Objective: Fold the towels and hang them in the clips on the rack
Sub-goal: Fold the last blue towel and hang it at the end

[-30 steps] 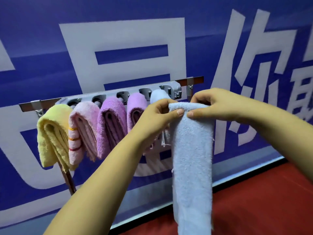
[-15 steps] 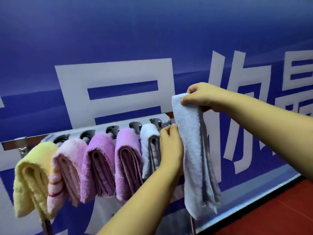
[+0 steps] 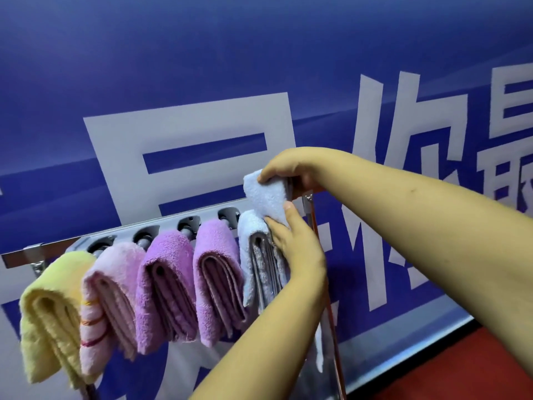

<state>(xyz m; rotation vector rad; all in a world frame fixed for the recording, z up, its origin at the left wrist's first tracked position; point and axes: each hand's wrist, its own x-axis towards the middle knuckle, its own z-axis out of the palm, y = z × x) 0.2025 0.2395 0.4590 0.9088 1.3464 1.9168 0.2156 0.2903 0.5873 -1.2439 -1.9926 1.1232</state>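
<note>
Five folded towels hang side by side in the clips of the grey rack: yellow, pale pink, two purple, and light blue. A sixth light blue towel sits folded at the rack's right end, above its neighbour.

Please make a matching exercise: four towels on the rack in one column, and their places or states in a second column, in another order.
1. yellow towel
2. striped pink towel
3. hanging light blue towel
4. held light blue towel

A. gripped from above by the right hand
B. leftmost on the rack
C. second from the left
D. next to the purple towels, beside the left hand

Pairs: 1-B, 2-C, 3-D, 4-A
</note>
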